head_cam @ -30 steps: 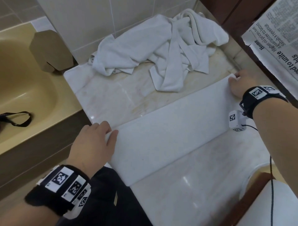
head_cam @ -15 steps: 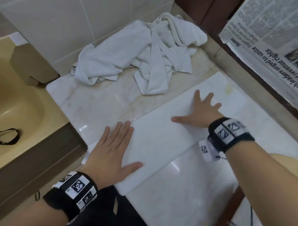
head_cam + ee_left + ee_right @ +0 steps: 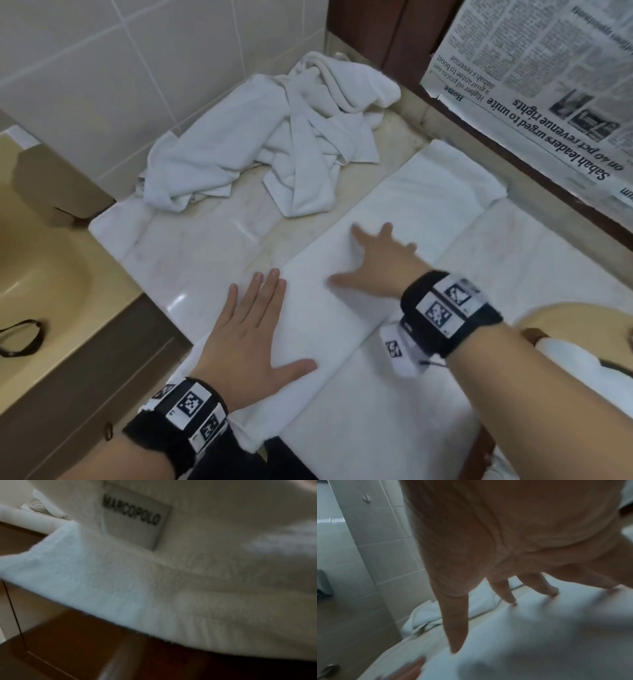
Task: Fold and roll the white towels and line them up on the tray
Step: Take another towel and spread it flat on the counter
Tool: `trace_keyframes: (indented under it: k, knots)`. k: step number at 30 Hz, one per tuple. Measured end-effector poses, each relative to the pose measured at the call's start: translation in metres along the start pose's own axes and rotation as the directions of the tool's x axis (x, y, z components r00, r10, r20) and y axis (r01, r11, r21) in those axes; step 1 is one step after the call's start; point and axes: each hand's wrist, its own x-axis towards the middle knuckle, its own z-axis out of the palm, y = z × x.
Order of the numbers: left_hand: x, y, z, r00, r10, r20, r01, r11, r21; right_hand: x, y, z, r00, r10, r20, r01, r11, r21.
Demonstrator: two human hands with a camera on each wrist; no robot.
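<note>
A white towel folded into a long strip (image 3: 404, 219) lies diagonally across the marble counter (image 3: 191, 260). My left hand (image 3: 253, 329) lies flat on its near end, fingers straight. My right hand (image 3: 376, 263) presses on the middle of the strip with fingers spread; in the right wrist view its fingertips (image 3: 455, 647) touch the towel (image 3: 539, 635). The left wrist view shows the towel's hanging end (image 3: 120, 588) below a grey label (image 3: 135, 519). Several crumpled white towels (image 3: 274, 144) are heaped at the back of the counter.
A beige basin (image 3: 37, 274) sits to the left of the counter with a black strap (image 3: 24, 337) on its rim. Newspaper (image 3: 548, 78) hangs on the dark wall at the right. White rolled shapes (image 3: 568, 373) show at the lower right, partly hidden.
Both hands left the strip's ends and went flat on it. The right hand has since slid toward the left hand along the towel. The head view shifted right.
</note>
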Motion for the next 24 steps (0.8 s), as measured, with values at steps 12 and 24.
trace_keyframes:
  k: [12, 24]
  knots:
    - [0.019, -0.007, -0.002, 0.994, 0.112, 0.002, -0.111, 0.993, 0.043, 0.034, 0.052, -0.054, 0.991, 0.13, -0.039, -0.131, 0.991, -0.04]
    - [0.002, -0.057, -0.041, 0.863, 0.495, -0.104, -0.504, 0.857, -0.105, -0.166, -0.041, 0.097, 0.985, 0.159, -0.069, -0.114, 0.894, 0.434]
